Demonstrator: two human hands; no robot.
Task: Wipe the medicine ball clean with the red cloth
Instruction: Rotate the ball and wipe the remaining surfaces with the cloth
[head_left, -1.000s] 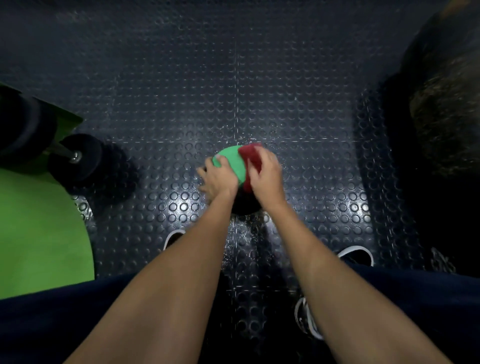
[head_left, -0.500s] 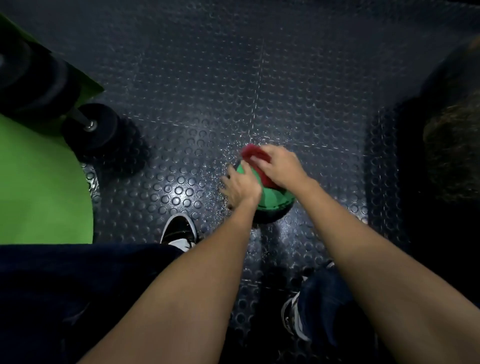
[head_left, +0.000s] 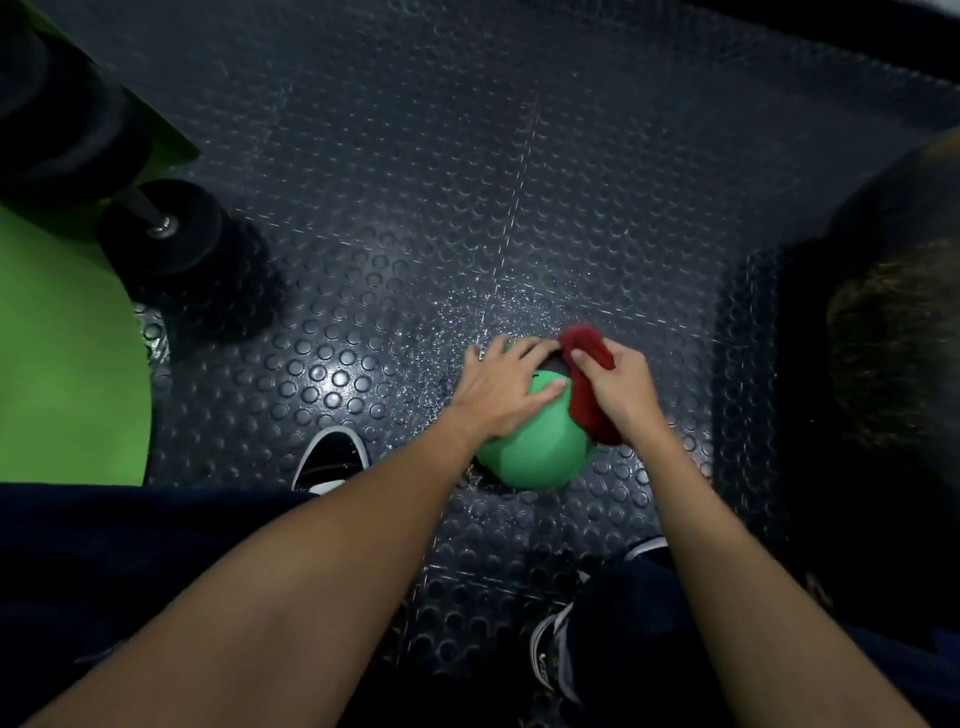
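Medicine ball (head_left: 535, 452) sits on the studded dark rubber floor (head_left: 415, 182), between the person's feet and a bit ahead of them; the near face is green, with a black patch showing at the top between the two hands. Left hand (head_left: 504, 389) lies flat on the ball's upper left, fingers (head_left: 524, 353) straight and spread apart, thumb on the green part, not gripping anything. Right hand (head_left: 621, 387) is on the ball's upper right with its fingers curled and clamped on the red cloth (head_left: 587, 410). The cloth is bunched: one end sticks up past the fingertips, and the rest hangs down along the ball's right side, touching the surface. Both forearms are bare and reach in from the bottom of the view. Fine bright specks cover the floor just beyond the ball. Left shoe (head_left: 332, 457) is black with a white toe rim, near the ball's left; right shoe (head_left: 550, 649) is below the ball, partly under a dark trouser leg. Black dumbbell (head_left: 166, 228) is at far left, well apart from the ball, next to a green mat (head_left: 67, 364). Dark mass at the right edge: can't tell what it is.
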